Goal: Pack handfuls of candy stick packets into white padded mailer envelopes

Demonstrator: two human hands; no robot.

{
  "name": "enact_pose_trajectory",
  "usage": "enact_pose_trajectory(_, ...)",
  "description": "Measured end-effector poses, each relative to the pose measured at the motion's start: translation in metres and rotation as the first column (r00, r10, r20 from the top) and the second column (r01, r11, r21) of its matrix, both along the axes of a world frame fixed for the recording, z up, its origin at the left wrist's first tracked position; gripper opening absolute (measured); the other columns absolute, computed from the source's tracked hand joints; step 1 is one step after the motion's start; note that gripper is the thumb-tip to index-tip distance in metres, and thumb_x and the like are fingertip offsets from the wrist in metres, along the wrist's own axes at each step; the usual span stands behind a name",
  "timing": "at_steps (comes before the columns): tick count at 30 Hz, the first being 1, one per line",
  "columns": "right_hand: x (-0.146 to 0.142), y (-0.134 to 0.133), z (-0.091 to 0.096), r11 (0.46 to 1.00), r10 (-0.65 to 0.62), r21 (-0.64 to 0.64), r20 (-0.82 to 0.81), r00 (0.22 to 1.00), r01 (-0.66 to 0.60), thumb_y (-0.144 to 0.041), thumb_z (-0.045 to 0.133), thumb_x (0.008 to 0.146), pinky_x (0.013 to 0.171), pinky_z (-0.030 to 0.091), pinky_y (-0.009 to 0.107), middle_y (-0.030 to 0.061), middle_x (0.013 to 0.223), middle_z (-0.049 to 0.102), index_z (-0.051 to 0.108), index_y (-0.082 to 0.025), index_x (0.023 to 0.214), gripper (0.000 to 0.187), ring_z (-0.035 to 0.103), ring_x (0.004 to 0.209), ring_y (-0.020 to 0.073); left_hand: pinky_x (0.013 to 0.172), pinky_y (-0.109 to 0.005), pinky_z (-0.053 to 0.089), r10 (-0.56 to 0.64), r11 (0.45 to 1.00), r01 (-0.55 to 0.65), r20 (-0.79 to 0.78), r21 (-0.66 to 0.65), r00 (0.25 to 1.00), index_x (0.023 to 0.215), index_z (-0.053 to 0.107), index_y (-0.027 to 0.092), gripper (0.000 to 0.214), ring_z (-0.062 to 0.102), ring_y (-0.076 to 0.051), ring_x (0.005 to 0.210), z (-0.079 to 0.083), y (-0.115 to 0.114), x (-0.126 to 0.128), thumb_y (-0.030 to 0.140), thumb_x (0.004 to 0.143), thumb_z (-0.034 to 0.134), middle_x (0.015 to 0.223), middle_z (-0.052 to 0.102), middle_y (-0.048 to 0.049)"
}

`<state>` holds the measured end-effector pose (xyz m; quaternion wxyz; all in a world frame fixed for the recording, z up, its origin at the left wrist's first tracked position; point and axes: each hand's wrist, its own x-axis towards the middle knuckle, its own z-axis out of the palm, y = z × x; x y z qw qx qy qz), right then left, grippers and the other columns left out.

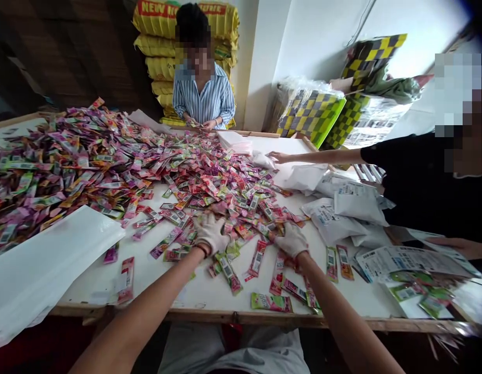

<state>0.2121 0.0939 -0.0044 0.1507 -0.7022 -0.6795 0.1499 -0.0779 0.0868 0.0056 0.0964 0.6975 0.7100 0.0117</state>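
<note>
Both of my hands wear pale knitted gloves and reach forward over the table into small printed stick packets point(233, 182). My left hand point(212, 234) lies palm down on the packets with its fingers spread. To its right, my right hand point(291, 240) rests against the near right side of the same packets; its fingers are partly hidden among them. Between the two hands lie several loose packets, including a red one point(258, 258) and a green and pink one point(229, 272). Nearer the front edge a green packet point(272, 302) lies flat.
A large packet heap point(80, 156) covers the left. White plastic bags point(49, 265) lie front left, filled white mailing bags point(338, 213) at right. Opposite stands a person in a striped shirt point(204, 96); a black-sleeved person point(412, 176) reaches in. A wooden rim point(202, 315) edges the table.
</note>
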Motion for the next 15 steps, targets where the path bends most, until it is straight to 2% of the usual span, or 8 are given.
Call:
enact_pose_trajectory(2,-0.028,-0.007,-0.010,0.998,0.058,0.012,0.058,0.997,-0.059,-0.050,0.066,0.069,0.090,0.041,0.040,0.0142,0.111,0.060,0.057,-0.016,0.109,0.053,0.054,0.105,0.0296,0.109,-0.068,0.000,-0.237,0.971,0.237,-0.048,0.011,0.970,0.137,0.051,0.028,0.079,0.022,-0.044,0.140,-0.006,-0.020,0.018,0.073,0.072,0.051,0.151,0.036,-0.0151)
enact_pose_trajectory(3,-0.038,-0.013,-0.014,0.993,0.112,0.027,0.027,0.993,-0.113,-0.044,0.066,0.069,0.090,0.042,0.038,0.0123,0.109,0.061,0.057,-0.017,0.108,0.049,0.055,0.102,0.0278,0.110,-0.067,-0.002,-0.360,0.932,0.361,-0.053,0.012,0.931,0.136,0.052,0.029,0.077,0.021,-0.043,0.141,-0.007,-0.032,0.021,0.072,0.073,0.051,0.151,0.036,-0.0145)
enact_pose_trajectory(5,-0.047,-0.029,-0.019,0.967,0.250,0.056,-0.055,0.967,-0.247,-0.031,0.063,0.069,0.088,0.044,0.034,0.0088,0.105,0.063,0.056,-0.018,0.109,0.042,0.057,0.099,0.0247,0.112,-0.064,-0.002,-0.576,0.817,0.577,-0.040,0.017,0.817,0.136,0.051,0.031,0.073,0.020,-0.039,0.142,-0.006,-0.054,0.015,0.071,0.075,0.049,0.153,0.033,-0.0131)
enact_pose_trajectory(7,-0.035,-0.044,-0.023,0.928,0.372,0.066,-0.102,0.923,-0.367,-0.021,0.059,0.066,0.090,0.044,0.033,0.0084,0.109,0.063,0.056,-0.019,0.112,0.047,0.057,0.103,0.0243,0.113,-0.063,0.000,-0.683,0.730,0.683,-0.023,0.016,0.730,0.137,0.050,0.032,0.073,0.020,-0.037,0.143,-0.004,-0.071,-0.006,0.071,0.076,0.050,0.153,0.032,-0.0132)
enact_pose_trajectory(9,-0.008,-0.056,-0.023,0.908,0.419,0.043,-0.090,0.904,-0.416,-0.016,0.057,0.064,0.097,0.042,0.034,0.0102,0.118,0.061,0.056,-0.019,0.119,0.055,0.055,0.111,0.0258,0.113,-0.063,0.002,-0.678,0.735,0.678,-0.016,0.009,0.735,0.133,0.054,0.030,0.076,0.021,-0.039,0.142,0.001,-0.080,-0.033,0.073,0.070,0.055,0.154,0.030,-0.0141)
enact_pose_trajectory(12,0.036,-0.067,-0.017,0.938,0.343,-0.020,-0.064,0.937,-0.345,-0.020,0.059,0.067,0.101,0.040,0.038,0.0127,0.129,0.056,0.047,-0.018,0.134,0.068,0.053,0.118,0.0280,0.113,-0.061,0.012,-0.606,0.795,0.603,0.035,0.062,0.795,0.124,0.062,0.024,0.083,0.025,-0.043,0.139,0.013,-0.085,-0.065,0.075,0.059,0.066,0.155,0.027,-0.0159)
enact_pose_trajectory(13,0.046,-0.068,-0.012,0.951,0.307,-0.026,-0.062,0.950,-0.309,-0.024,0.062,0.068,0.100,0.041,0.039,0.0131,0.133,0.053,0.043,-0.019,0.138,0.073,0.052,0.120,0.0288,0.113,-0.058,0.018,-0.586,0.810,0.577,0.087,0.103,0.806,0.121,0.064,0.022,0.079,0.028,-0.042,0.138,0.019,-0.084,-0.071,0.074,0.061,0.066,0.154,0.028,-0.0160)
enact_pose_trajectory(15,0.055,-0.069,0.003,0.969,0.247,0.015,-0.076,0.966,-0.246,-0.034,0.069,0.067,0.098,0.043,0.040,0.0129,0.137,0.049,0.037,-0.022,0.143,0.083,0.051,0.121,0.0299,0.108,-0.046,0.033,-0.524,0.849,0.486,0.219,0.207,0.823,0.109,0.068,0.019,0.058,0.038,-0.034,0.134,0.034,-0.080,-0.073,0.066,0.076,0.057,0.150,0.036,-0.0153)
